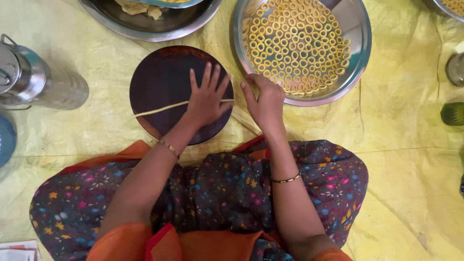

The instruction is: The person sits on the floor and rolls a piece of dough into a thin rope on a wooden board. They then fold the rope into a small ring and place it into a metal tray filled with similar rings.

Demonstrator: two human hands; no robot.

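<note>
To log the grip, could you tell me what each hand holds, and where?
Nothing is gripped: the left hand presses flat on the thin pale dough strand; the right hand touches its end.

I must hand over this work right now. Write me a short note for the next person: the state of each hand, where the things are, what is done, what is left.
Left hand: open, palm flat on the thin dough strand, pressing it on the round dark board.
Right hand: at the board's right edge, fingers curled at the strand's end; whether it pinches it, I cannot tell.
Done: many dough rings lie in the steel plate beyond the board.
Left: the strand on the board is long and straight, not yet made into rings.
Nearby: a steel container lies on the yellow sheet, left of the board.
</note>
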